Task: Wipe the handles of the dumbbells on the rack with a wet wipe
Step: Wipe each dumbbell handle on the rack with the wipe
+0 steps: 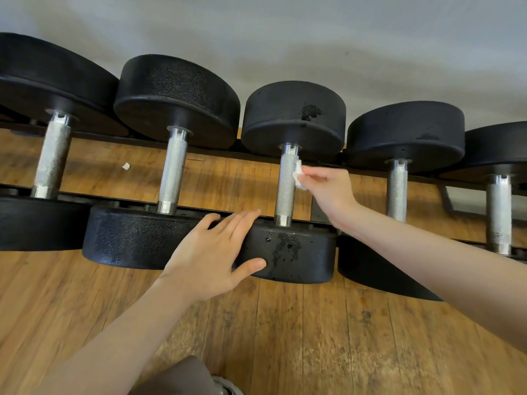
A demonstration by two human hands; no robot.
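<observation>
Several black dumbbells with knurled silver handles lie side by side on a low black rack (pixel 251 155). My right hand (pixel 328 189) pinches a small white wet wipe (pixel 299 175) against the right side of the middle dumbbell's handle (pixel 286 183). My left hand (pixel 216 252) rests flat, fingers straight, on the near head (pixel 296 255) of that same dumbbell, thumb on its front face. Other handles stand at left (pixel 172 172), at far left (pixel 52 158) and at right (pixel 397 192).
A wooden plank floor (pixel 285 337) runs under and in front of the rack. A small white scrap (pixel 125 166) lies on the floor between the two left handles. A grey wall (pixel 285 38) rises behind. My knee (pixel 176 377) and shoe show at the bottom edge.
</observation>
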